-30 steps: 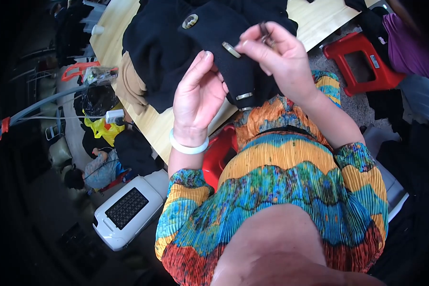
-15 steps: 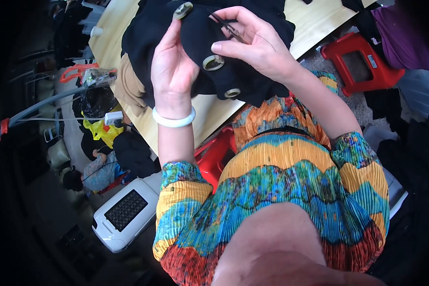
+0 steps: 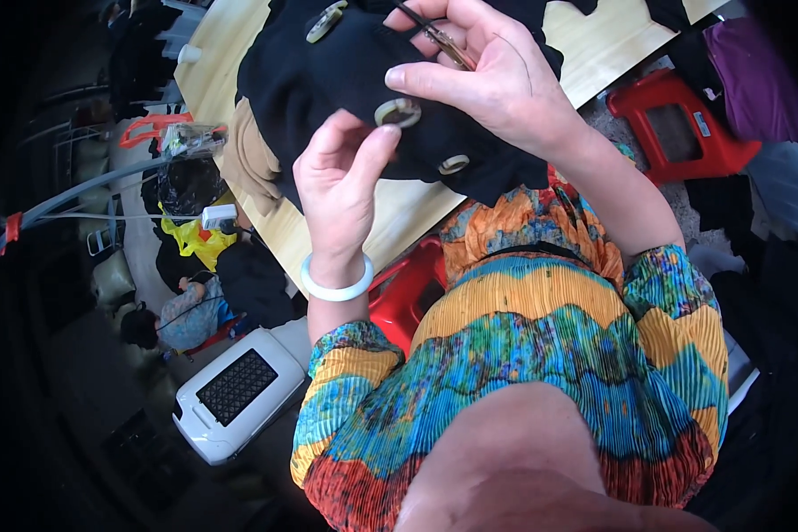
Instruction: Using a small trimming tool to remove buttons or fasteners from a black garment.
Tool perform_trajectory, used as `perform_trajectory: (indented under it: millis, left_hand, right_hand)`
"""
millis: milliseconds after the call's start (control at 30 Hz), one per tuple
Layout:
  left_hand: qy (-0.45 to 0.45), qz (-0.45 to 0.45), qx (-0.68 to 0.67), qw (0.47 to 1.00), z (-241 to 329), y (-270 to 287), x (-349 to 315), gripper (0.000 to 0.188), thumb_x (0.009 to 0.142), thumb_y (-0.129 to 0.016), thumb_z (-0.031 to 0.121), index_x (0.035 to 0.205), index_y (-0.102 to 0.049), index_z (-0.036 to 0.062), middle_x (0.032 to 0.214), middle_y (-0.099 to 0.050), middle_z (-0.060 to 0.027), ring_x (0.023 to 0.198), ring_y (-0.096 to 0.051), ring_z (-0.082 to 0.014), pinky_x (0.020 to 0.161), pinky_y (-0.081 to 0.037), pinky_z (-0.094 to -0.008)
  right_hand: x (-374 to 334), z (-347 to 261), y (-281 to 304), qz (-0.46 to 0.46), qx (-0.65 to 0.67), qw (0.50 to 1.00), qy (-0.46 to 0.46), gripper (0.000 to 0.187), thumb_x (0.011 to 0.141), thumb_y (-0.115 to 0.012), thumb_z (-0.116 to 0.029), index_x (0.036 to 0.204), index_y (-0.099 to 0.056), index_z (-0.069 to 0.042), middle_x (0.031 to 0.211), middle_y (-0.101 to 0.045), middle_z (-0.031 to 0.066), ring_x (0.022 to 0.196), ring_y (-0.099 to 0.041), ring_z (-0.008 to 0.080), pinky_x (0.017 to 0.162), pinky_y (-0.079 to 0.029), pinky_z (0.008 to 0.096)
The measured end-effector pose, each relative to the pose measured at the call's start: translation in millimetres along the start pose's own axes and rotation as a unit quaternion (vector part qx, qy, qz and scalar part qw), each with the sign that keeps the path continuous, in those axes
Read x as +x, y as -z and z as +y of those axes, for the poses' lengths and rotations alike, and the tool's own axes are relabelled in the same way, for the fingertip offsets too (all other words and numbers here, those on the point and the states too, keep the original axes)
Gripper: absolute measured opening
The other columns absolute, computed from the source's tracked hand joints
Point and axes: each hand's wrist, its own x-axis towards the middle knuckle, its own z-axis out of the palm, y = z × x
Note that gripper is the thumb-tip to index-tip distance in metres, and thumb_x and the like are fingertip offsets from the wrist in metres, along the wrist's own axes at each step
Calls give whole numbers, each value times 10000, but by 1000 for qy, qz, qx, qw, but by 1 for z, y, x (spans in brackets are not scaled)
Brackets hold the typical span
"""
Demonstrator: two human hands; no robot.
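Note:
A black garment (image 3: 301,97) with several large pale buttons lies over the table. My left hand (image 3: 341,177), with a white bangle at the wrist, is by the middle button (image 3: 397,113). Its thumb tip meets that button's lower edge; the curled index finger stays apart from the thumb. Above and to the right, my right hand (image 3: 496,80) is closed around slim thread snips (image 3: 448,43), dark at the far end and copper-coloured near the palm. A thin dark thread curves across that hand. Another button (image 3: 326,21) is at the top, and a smaller-looking one (image 3: 453,164) at lower right.
Beige cloth (image 3: 250,164) lies at the left edge of the wooden table (image 3: 399,208). A red stool (image 3: 683,124) stands at right, another (image 3: 408,288) below the table. Left are a white power adapter (image 3: 219,216), a yellow bag (image 3: 199,244) and a seated person (image 3: 191,315).
My left hand has moved down from the top button to the middle one. The right hand, still with the snips, has shifted slightly right. The whole view has shifted a little.

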Motion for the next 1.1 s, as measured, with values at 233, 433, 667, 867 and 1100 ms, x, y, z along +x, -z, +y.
perform_trajectory:
  millis: [233,433,667,867,1100]
  left_hand:
    - [115,-133,-480,860,-16,10,-7,389,840,-526,84,1200,-417,-14,1091,-549,-180,886,-599,-301,680,-523,-368]
    - [106,-177,-520,829,-23,15,-5,342,856,-507,91,1181,-437,13,1098,-553,-161,944,-583,-316,740,-518,-444]
    - [167,-98,-541,818,-22,1,-6,266,885,-453,89,1146,-463,39,1134,-546,-101,1058,-526,-288,879,-448,-487]
    - [226,-103,-568,784,-18,-26,-5,214,884,-447,92,1080,-482,15,1101,-517,-128,1058,-496,-244,857,-474,-404]
    - [286,-146,-293,901,-5,-4,8,144,833,-507,9,929,-580,-71,863,-619,-180,699,-632,-202,660,-547,-282]
  right_hand:
    - [-5,-14,8,-26,193,900,-391,269,792,-614,-54,1028,-487,-26,752,-519,-14,669,-482,32,603,-406,173]
    - [-21,-21,8,74,188,907,-369,225,816,-582,-58,1022,-493,-42,756,-501,-27,717,-480,34,626,-405,180]
    - [-41,-42,11,15,86,990,-113,544,726,-634,47,1201,-373,9,990,-508,69,788,-527,70,664,-418,165]
    - [-40,-15,10,-18,-91,995,-47,255,647,-665,48,892,-604,9,833,-593,107,715,-600,184,594,-481,229]
    - [-44,-6,27,-117,-92,988,-41,127,686,-628,-35,798,-571,-20,720,-549,78,636,-571,238,549,-460,295]
